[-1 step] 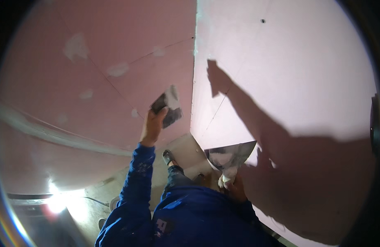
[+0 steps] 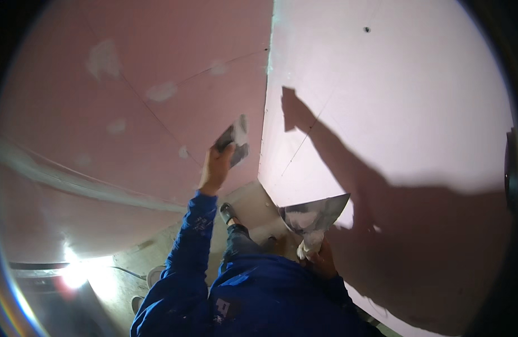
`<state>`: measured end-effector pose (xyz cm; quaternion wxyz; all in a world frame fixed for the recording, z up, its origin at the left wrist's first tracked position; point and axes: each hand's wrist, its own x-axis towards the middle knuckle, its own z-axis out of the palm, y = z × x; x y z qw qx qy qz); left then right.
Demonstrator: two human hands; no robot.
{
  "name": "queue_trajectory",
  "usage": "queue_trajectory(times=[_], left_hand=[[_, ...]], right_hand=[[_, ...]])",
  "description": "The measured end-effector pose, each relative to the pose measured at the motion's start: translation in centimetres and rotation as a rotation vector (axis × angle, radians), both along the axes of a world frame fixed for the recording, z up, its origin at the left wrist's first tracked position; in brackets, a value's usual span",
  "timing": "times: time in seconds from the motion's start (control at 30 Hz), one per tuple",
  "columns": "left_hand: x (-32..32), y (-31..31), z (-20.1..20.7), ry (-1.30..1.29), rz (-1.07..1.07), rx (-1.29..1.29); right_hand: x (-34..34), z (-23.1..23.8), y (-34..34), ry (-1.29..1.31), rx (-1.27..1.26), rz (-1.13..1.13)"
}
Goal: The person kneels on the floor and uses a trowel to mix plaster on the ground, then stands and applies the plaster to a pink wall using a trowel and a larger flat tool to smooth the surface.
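My left hand is raised before the corner, fingers closed round a small flat scraper blade smeared with pale compound. The blade is tilted, and the frame does not settle whether it touches the wall. Lower and to the right, my right hand grips the pale handle of a wide putty knife. Grey-white compound lies on its flared blade, whose broad edge points away from me. Two plasterboard walls meet beyond my hands: a pink left wall with whitish filled patches, and a brightly lit right wall.
A glaring work lamp stands at the lower left, with a cable on the floor. My arm's shadow falls across the right wall. A pale band curves along the left wall. Round containers stand beside my left arm.
My left hand has shifted slightly up and to the right, and its scraper blade is turned more edge-on. The right hand with the putty knife stays almost in place.
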<state>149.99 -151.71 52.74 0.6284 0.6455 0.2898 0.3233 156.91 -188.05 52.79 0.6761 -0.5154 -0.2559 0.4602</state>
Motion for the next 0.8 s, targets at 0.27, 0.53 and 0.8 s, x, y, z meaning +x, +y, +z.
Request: queue_trajectory(times=[0.27,0.53,0.8], left_hand=[[13.9,-1.7,-7.0,0.006,0.354,0.56],[18.4,-2.8,-8.1,-0.066,0.417,0.489],[15.9,-4.7,-9.8,-0.005,0.231,0.461]], right_hand=[[-0.4,1.5,-0.7,-0.041,-0.214,-0.023],[-1.2,0.2,-1.5,0.014,-0.227,-0.11],[-2.3,0.9,-1.1,-0.025,-0.31,-0.193]])
